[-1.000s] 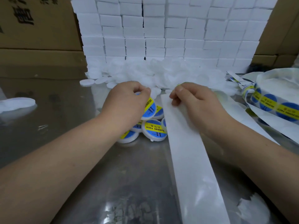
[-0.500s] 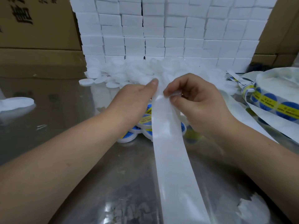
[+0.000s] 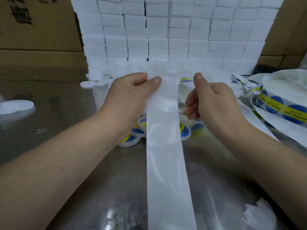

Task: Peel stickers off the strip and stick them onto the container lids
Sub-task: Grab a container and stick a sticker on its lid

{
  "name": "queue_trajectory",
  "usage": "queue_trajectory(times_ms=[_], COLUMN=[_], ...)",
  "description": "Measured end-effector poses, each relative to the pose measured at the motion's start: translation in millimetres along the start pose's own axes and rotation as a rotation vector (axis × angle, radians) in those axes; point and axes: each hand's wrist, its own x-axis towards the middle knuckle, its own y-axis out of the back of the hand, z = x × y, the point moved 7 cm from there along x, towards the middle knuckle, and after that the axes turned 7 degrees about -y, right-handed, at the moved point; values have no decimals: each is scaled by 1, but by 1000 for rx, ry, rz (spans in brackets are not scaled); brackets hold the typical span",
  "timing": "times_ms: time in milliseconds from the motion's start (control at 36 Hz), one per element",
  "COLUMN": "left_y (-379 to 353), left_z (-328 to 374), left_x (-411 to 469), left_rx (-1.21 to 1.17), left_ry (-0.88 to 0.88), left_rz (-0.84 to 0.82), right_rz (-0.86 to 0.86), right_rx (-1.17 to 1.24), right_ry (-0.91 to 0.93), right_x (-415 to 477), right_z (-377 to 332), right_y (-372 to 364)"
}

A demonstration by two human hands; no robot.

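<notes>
Your left hand [image 3: 129, 97] pinches the strip [image 3: 164, 146], your right hand [image 3: 214, 103] pinches a sticker [image 3: 185, 80], lids [image 3: 184, 130] on the desk [image 3: 83, 163] below.

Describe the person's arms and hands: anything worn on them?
Nothing worn shows. The left forearm and right forearm are bare to the frame edge, no sleeves. The left hand and right hand have no gloves, rings, watch or bracelet; the visible nails are short and unpainted.

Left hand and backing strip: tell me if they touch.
Touching. Head view shows the left hand pinching the backing strip, thumb pressed on its face.
</notes>
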Motion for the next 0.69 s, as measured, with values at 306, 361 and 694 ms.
queue_trajectory(times_ms=[306, 361, 694], left_y=[-19, -24, -39], left_z=[-2, 2, 5], left_x=[-10, -12, -27], left_rx=[-70, -56, 154], left_ry=[44, 23, 11], left_rz=[-221, -265, -532], right_rz=[-25, -41, -246], right_rx=[-1, 47, 407], right_ry=[-94, -116, -153], right_x=[3, 4, 4], right_z=[1, 1, 0], right_y=[-1, -3, -12])
